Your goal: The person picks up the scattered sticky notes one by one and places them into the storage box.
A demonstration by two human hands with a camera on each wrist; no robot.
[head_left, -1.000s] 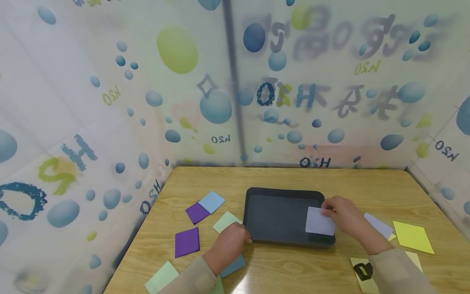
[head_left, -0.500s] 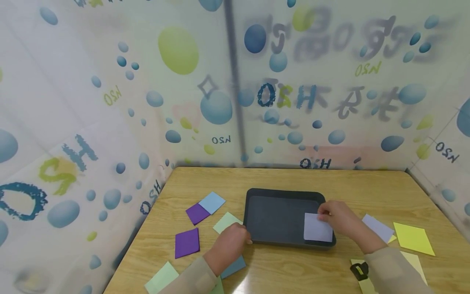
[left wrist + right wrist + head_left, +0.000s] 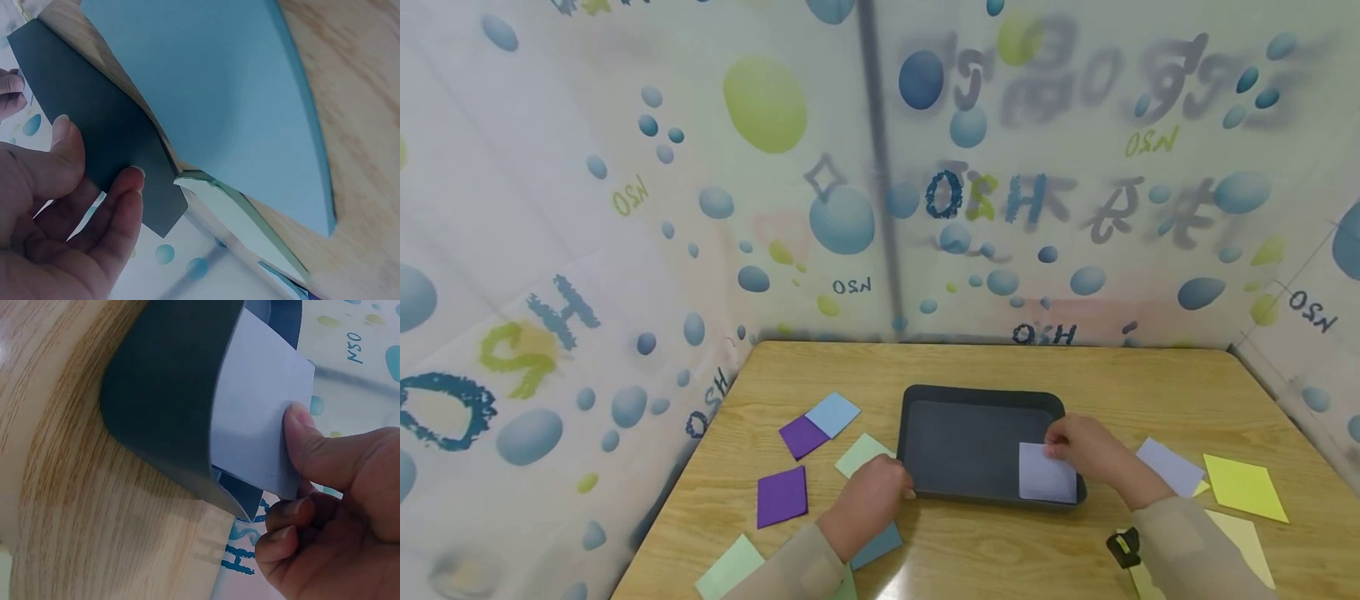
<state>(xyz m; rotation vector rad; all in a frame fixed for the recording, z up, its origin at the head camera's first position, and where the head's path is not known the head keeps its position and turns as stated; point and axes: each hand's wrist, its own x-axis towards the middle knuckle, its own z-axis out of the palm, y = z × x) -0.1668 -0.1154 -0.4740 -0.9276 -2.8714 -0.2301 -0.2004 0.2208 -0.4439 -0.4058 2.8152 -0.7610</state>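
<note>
A dark grey rectangular tray [image 3: 962,442] lies on the wooden table. My left hand [image 3: 868,504] grips its near left corner; the left wrist view shows the thumb and fingers [image 3: 128,187] against the tray's wall. My right hand [image 3: 1086,450] pinches a square lavender sticky note [image 3: 1045,475] by its edge, thumb on top. That note is over the tray's near right corner, tilted and partly below the rim in the right wrist view. Another lavender sticky note [image 3: 1170,467] lies on the table right of the tray.
Left of the tray lie purple [image 3: 782,497], light blue [image 3: 833,414] and pale green sticky notes [image 3: 862,452]; a darker blue one [image 3: 877,546] is beside my left wrist. Yellow sticky notes [image 3: 1245,486] lie at the right. A patterned curtain [image 3: 820,250] stands behind the table.
My right hand has moved slightly left and toward me, bringing the lavender sticky note lower into the tray's near right corner. My left hand stays on the tray.
</note>
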